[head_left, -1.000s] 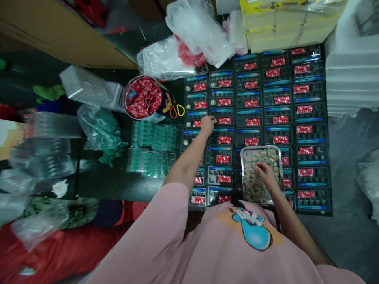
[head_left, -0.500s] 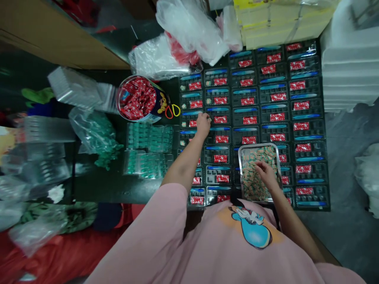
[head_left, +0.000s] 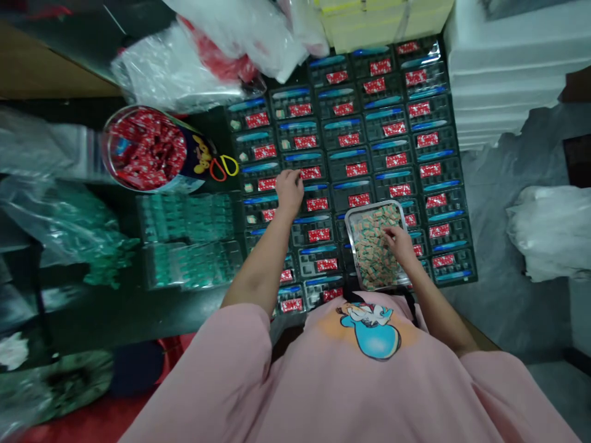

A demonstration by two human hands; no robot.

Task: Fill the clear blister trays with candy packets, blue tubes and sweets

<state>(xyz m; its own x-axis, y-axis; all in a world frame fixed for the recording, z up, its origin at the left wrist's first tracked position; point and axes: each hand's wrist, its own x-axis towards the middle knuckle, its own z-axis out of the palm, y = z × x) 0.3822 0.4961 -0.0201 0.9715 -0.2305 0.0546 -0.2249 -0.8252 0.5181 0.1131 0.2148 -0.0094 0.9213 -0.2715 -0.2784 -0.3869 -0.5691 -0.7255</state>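
Note:
My left hand (head_left: 290, 192) is over the second column of black plastic trays (head_left: 342, 201), its fingers pinched beside a red patterned packet (head_left: 310, 173). Whatever it may hold is hidden. Each tray row shows blue pens (head_left: 298, 125) and red packets, and several trays on the left also hold a small pale piece (head_left: 251, 219). My right hand (head_left: 401, 245) hovers with thumb and fingers together above a shallow metal tray (head_left: 351, 237) heaped with small green-and-tan pieces (head_left: 376, 255). I cannot make out whether a piece is between those fingers.
A tub of red packets (head_left: 148, 147) lies on the left, near red-and-yellow scissor handles (head_left: 223, 168). Clear packs of green items (head_left: 187, 240) lie below it. Plastic bags (head_left: 184, 71) and yellow-edged stacks (head_left: 388, 24) line the back; white foam sheets (head_left: 503, 80) stand at right.
The whole view has shifted and turned slightly. My left fingertips have moved a little farther over the second-column tray. My right hand stays above the metal tray, slightly more to its right.

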